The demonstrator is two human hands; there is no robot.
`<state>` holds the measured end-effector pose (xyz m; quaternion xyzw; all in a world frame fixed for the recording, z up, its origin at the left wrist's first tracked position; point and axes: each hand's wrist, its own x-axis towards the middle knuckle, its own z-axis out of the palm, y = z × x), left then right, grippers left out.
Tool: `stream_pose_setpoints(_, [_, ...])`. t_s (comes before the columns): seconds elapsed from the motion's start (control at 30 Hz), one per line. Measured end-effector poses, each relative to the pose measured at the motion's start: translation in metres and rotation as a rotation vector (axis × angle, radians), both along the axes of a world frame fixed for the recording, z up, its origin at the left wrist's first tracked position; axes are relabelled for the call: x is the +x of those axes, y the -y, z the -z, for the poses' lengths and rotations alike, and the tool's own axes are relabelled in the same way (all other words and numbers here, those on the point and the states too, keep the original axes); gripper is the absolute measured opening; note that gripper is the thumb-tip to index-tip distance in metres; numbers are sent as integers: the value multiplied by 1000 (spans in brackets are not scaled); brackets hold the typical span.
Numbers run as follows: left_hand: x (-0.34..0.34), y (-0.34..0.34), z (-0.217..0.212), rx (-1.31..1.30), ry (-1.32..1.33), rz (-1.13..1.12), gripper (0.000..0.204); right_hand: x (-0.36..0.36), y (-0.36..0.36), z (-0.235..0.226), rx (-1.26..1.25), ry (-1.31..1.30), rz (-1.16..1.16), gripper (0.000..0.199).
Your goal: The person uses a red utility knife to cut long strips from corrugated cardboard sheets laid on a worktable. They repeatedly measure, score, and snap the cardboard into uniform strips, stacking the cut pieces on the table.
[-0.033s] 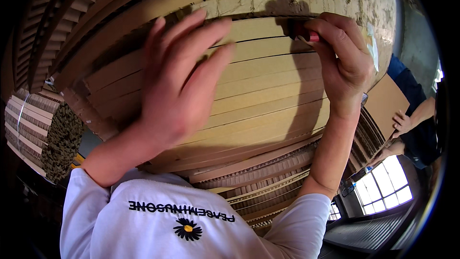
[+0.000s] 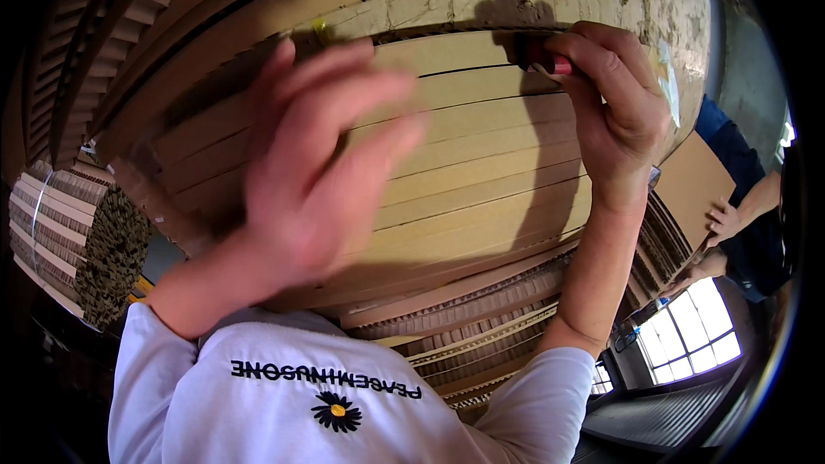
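My right hand (image 2: 620, 103) is closed in a pinch around a small red thing (image 2: 560, 64), whose dark end lies in shadow against the cardboard. Its exact kind is mostly hidden by my fingers. My left hand (image 2: 322, 163) hovers over the cardboard strips (image 2: 481, 142), blurred by motion. Its fingers are apart and nothing shows in them. These tan strips lie side by side in a wide, flat row beneath both hands. Just beyond the left fingertips is a small yellow spot (image 2: 321, 30) that I cannot make out.
More cardboard stacks (image 2: 481, 292) stand close to my body. A strapped cardboard bundle (image 2: 56, 223) sits at the left, and ridged cardboard (image 2: 103, 43) rises at the far left. On the right, another person's hand (image 2: 724, 222) rests on a cardboard sheet (image 2: 692, 180).
My left hand has shifted slightly and is more blurred, uncovering the small yellow spot near its fingertips. My right hand stays in place.
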<state>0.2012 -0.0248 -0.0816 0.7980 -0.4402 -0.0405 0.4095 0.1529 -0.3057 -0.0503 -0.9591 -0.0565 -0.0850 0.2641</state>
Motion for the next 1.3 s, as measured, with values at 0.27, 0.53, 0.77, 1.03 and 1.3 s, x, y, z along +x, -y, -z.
stream_pose_setpoints(0.27, [-23, 3, -102, -483, -657, 329, 20, 4, -1, 0, -60, -16, -73, 25])
stream_pose_setpoints(0.53, [-64, 39, -138, -423, -510, -312, 16, 5, -7, -6, -84, -58, -71, 18])
stream_pose_setpoints(0.77, [-53, 46, -112, -544, -396, 114, 9, 2, -2, 4, 70, 8, -28, 16])
stream_pose_setpoints(1.03, [19, 32, -17, -163, 60, 1, 32, -2, 3, -9, 187, 85, 15, 18])
stream_pose_setpoints(1.3, [7, 29, 6, 102, 147, -71, 25, -54, 36, 2, 629, 166, 353, 27])
